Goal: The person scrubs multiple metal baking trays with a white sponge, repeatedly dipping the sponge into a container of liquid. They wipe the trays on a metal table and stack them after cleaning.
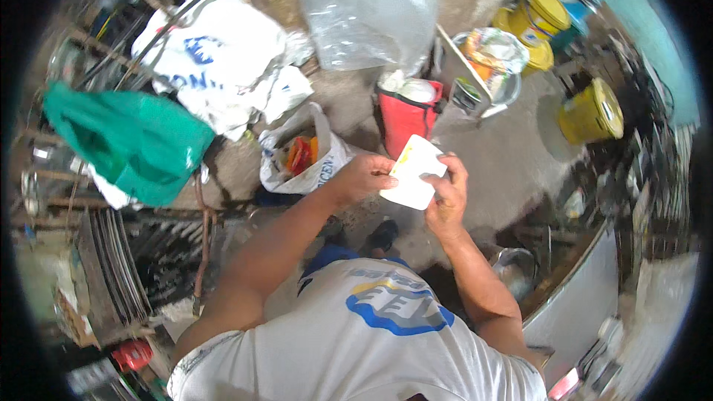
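Between my two hands is a flat white card or panel with rounded corners, tilted, with a yellow patch along its upper left edge. My left hand pinches its left edge between thumb and fingers. The right edge is gripped by my right hand, the thumb lying across its face. Just beyond the white piece stands an upright red bag with an open top and pale contents. Left of it sits a white plastic bag holding red and orange items.
Large white sacks and a green plastic bag lie at left. A clear plastic sheet hangs ahead. Yellow buckets and a lined bin stand at right. A grey panel leans at lower right.
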`<move>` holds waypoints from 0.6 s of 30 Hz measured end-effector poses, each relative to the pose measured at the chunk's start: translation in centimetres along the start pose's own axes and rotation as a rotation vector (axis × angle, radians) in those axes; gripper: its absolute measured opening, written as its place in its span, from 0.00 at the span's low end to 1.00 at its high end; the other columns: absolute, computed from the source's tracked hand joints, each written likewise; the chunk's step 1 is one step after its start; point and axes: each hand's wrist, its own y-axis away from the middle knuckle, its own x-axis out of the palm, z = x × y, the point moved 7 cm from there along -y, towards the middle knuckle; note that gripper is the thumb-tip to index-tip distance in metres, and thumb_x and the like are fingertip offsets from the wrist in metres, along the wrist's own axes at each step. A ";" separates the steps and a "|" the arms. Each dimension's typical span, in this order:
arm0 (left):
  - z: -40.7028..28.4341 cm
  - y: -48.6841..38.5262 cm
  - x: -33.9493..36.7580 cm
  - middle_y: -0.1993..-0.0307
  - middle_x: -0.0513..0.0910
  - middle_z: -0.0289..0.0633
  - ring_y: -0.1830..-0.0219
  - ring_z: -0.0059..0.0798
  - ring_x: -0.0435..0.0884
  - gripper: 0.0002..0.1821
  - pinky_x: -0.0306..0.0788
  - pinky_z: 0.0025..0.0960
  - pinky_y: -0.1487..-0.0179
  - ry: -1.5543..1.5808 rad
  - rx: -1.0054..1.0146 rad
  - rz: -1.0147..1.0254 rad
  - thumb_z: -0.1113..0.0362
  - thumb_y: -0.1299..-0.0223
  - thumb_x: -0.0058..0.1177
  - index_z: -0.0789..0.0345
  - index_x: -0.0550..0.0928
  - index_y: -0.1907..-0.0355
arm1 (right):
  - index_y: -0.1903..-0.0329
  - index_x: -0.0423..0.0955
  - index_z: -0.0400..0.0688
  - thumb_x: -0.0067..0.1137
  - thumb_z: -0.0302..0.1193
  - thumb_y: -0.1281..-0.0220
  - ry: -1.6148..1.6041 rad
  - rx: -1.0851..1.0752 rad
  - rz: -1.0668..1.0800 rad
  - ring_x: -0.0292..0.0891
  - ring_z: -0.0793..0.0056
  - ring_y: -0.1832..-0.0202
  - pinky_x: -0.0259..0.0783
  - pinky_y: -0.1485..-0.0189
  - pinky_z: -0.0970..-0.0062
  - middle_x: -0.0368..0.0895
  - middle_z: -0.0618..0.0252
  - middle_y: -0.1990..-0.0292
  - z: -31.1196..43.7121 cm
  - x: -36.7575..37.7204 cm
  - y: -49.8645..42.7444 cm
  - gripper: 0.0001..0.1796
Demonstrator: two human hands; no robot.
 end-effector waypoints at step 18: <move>21.6 9.1 -26.0 0.64 0.86 0.47 0.59 0.45 0.85 0.13 0.77 0.43 0.55 -0.785 -0.218 -1.213 0.56 0.43 0.61 0.62 0.86 0.62 | 0.47 0.71 0.44 0.54 0.27 0.32 -0.434 1.082 0.612 0.74 0.83 0.73 0.65 0.82 0.79 0.79 0.68 0.64 -8.0 20.5 8.8 0.13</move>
